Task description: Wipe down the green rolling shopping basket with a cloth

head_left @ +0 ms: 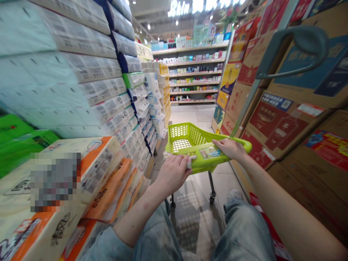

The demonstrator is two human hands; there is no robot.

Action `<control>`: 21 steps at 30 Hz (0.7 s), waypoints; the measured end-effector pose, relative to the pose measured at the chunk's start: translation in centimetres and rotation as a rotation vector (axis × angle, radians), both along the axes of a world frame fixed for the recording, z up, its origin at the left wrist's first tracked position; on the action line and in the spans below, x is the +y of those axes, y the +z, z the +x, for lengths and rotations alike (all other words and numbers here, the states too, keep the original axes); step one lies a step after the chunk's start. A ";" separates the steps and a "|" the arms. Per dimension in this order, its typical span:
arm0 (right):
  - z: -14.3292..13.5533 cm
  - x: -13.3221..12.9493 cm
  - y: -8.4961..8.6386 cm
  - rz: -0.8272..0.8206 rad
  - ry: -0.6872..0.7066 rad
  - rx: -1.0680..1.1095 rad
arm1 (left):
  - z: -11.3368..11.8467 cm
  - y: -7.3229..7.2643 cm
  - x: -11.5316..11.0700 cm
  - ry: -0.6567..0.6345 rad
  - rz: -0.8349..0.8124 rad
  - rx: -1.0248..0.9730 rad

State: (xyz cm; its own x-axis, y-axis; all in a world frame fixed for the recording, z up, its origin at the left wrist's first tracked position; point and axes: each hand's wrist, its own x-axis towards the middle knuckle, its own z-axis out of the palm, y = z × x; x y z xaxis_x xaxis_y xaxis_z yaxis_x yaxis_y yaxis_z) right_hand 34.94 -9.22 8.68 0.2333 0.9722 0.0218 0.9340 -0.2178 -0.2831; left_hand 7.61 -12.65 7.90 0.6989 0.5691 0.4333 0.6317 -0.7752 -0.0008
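Note:
A lime-green plastic shopping cart (199,135) with a perforated basket stands in front of me, its basket bare inside. My left hand (174,172) is closed over the left part of its near edge, on a crumpled white tissue (192,158) that sticks out on both sides of the fingers. My right hand (231,148) grips the same near edge farther right, beside a clear label panel (210,152) set in the handle. Below the basket, the cart's dark leg and caster (211,194) rest on the tiled floor.
Tall stacks of wrapped tissue packs (92,65) line the left, with orange-and-cream packs (100,174) close by. Cardboard cartons (288,119) are piled on the right. A grey hooked handle (301,49) tops a slanting pole. Product shelves (194,74) stand ahead beyond the aisle floor (191,112).

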 end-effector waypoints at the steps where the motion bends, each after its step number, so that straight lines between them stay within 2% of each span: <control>1: 0.0 0.0 0.0 -0.001 -0.001 0.001 | 0.5 0.1 0.1 0.034 -0.014 0.041; 4: 0.0 -0.1 0.1 -0.008 -0.009 -0.014 | 1.5 0.8 1.1 0.125 -0.094 0.146; 10: 0.0 -0.3 0.3 -0.026 0.001 -0.023 | 2.7 1.8 3.6 0.158 -0.324 0.280; 13: 0.1 -0.3 0.4 -0.033 0.000 -0.019 | 2.6 1.6 3.6 0.170 -0.349 0.215; 17: 0.2 -0.3 0.5 -0.029 -0.004 -0.009 | 1.9 0.8 2.7 0.152 -0.260 0.085; 19: 0.2 -0.3 0.5 -0.025 -0.001 -0.001 | 1.4 0.3 2.2 0.097 -0.195 -0.018; 21: 0.3 -0.3 0.4 -0.024 0.002 0.001 | 0.8 -0.3 1.8 -0.016 -0.140 -0.154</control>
State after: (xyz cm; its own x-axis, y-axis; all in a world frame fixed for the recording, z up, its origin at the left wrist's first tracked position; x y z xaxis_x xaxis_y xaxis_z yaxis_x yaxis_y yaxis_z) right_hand 35.19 -9.49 9.11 0.2311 0.9729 -0.0022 0.9343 -0.2226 -0.2784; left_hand 8.45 -10.90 7.63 0.6398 0.6207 0.4532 0.6041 -0.7707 0.2028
